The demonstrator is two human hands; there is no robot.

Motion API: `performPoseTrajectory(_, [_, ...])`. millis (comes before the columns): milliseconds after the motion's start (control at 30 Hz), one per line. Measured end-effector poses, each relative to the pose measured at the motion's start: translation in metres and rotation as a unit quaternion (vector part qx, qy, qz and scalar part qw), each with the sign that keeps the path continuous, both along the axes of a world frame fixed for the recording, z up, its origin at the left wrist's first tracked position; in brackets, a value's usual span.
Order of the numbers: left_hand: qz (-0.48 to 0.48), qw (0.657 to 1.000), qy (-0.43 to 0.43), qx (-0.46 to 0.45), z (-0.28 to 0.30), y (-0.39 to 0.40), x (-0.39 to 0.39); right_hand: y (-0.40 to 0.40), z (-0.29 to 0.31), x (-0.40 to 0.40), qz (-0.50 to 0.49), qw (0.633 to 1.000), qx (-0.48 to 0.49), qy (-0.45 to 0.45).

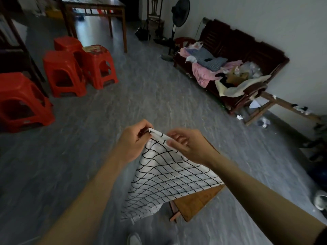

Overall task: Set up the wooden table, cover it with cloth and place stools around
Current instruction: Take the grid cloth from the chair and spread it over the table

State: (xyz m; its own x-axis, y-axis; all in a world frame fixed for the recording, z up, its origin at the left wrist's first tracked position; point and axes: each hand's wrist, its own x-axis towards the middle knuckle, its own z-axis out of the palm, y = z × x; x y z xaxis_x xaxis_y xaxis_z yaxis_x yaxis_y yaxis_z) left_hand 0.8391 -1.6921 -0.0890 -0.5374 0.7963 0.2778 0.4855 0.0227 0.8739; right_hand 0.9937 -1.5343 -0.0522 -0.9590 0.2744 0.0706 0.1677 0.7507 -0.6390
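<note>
A white cloth with a black grid pattern [168, 177] hangs in front of me, bunched at its top edge. My left hand [134, 140] pinches the cloth's upper corner. Beside it my right hand [187, 145] grips the folded top edge. The cloth drapes down over a low wooden table [196, 202], of which only one light-brown corner and a leg show below the fabric. Several red plastic stools [63, 73] stand on the floor at the left, well away from the table.
A dark wooden bench [247, 50] piled with clothes lines the right wall, next to a standing fan [178, 16]. A larger dark wooden table [95, 7] stands at the back. Grey floor [141, 96] lies between the stools and the bench. Shoes lie at the right edge.
</note>
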Motion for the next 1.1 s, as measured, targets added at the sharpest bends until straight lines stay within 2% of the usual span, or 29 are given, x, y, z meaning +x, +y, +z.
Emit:
performPoseTrajectory(333, [-0.043, 0.999, -0.008, -0.024, 0.009, 0.014, 0.005, 0.007, -0.017, -0.015, -0.012, 0.998, 0.03, 0.06])
performPoseTrajectory(467, [-0.004, 1.0, 0.004, -0.006, 0.01, 0.028, 0.019, 0.017, -0.022, -0.017, -0.011, 0.992, 0.009, 0.123])
performPoseTrajectory(533, [0.068, 0.996, 0.062, 0.007, 0.008, 0.038, 0.03, 0.023, -0.02, -0.014, 0.01, 0.99, -0.001, 0.144])
performPoseTrajectory(600, [0.207, 0.97, 0.128, 0.017, 0.006, 0.051, 0.045, 0.037, -0.022, -0.012, 0.025, 0.988, -0.008, 0.152])
performPoseTrajectory(667, [0.335, 0.933, 0.131, 0.011, 0.007, 0.065, 0.066, 0.054, -0.029, -0.01, 0.029, 0.987, -0.037, 0.153])
performPoseTrajectory(700, [0.363, 0.923, 0.13, -0.009, 0.008, 0.072, 0.078, 0.061, -0.033, -0.007, 0.033, 0.985, -0.054, 0.159])
performPoseTrajectory(767, [0.367, 0.924, 0.097, -0.042, 0.006, 0.089, 0.101, 0.075, -0.037, -0.001, 0.053, 0.981, -0.076, 0.171])
performPoseTrajectory(933, [0.327, 0.942, -0.076, -0.009, 0.012, 0.114, 0.173, 0.102, -0.036, 0.024, 0.127, 0.972, -0.103, 0.169])
performPoseTrajectory(1100, [0.377, 0.915, -0.145, 0.0, 0.023, 0.114, 0.225, 0.102, -0.023, 0.045, 0.196, 0.962, -0.114, 0.151])
